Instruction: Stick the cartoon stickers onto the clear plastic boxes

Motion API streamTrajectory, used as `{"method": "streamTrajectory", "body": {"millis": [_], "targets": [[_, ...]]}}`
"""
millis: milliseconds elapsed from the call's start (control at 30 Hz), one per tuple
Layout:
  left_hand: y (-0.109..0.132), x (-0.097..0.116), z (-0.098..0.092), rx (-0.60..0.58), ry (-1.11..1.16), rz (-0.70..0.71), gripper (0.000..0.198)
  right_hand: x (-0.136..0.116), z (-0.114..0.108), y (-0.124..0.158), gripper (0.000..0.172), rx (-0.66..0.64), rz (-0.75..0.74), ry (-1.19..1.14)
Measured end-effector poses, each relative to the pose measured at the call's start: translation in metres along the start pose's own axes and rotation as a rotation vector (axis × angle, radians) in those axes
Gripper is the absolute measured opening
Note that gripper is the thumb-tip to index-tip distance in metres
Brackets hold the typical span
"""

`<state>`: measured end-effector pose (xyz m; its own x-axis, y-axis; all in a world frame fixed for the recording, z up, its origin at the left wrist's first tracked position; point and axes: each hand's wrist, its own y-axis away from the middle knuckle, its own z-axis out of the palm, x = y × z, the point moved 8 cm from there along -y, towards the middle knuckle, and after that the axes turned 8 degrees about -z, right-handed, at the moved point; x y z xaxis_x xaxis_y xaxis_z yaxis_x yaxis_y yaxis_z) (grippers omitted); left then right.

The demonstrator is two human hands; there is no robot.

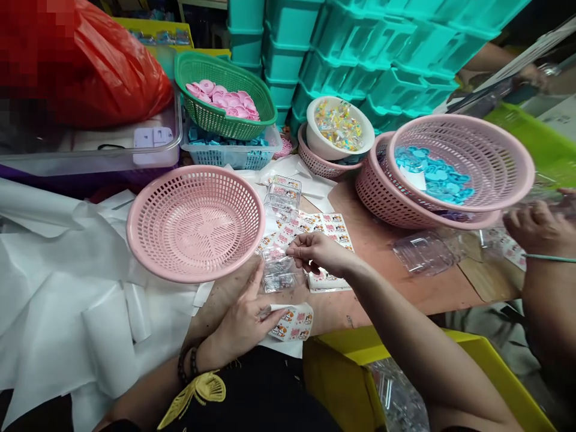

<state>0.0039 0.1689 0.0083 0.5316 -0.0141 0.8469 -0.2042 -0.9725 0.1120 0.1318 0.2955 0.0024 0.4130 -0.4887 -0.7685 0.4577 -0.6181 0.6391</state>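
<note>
As I look from far off, my right hand [324, 252] pinches its fingertips together at the clear box [279, 278] on the table [374, 270], on what I can't tell. My left hand [238, 321] holds a sticker sheet [297, 323] near a pink basket [194, 277]

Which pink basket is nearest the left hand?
The leftmost pink basket, just beyond the left hand. The other pink baskets sit farther off: one under the white bowl, the rest stacked at right.

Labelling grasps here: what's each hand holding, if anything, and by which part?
Left hand: printed sticker sheet, by its left edge. Right hand: at the far right corner of the clear plastic case; whether it grips can't be told.
</note>
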Motion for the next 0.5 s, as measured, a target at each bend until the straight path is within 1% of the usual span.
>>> {"method": "streamTrajectory", "body": {"millis": [233, 400, 500], "targets": [[-0.001, 0.003, -0.002, 0.029, 0.008, 0.026, 0.027, 0.003, 0.001, -0.007, 0.045, -0.1, 0.06, 0.077], [-0.002, 0.002, 0.0, -0.03, 0.013, 0.01, 0.027, 0.007, -0.002, -0.011, 0.044, -0.112, 0.077, 0.066], [-0.002, 0.002, 0.0, -0.022, 0.013, 0.025, 0.027, 0.009, -0.003, -0.013, 0.043, -0.111, 0.075, 0.055]]}}
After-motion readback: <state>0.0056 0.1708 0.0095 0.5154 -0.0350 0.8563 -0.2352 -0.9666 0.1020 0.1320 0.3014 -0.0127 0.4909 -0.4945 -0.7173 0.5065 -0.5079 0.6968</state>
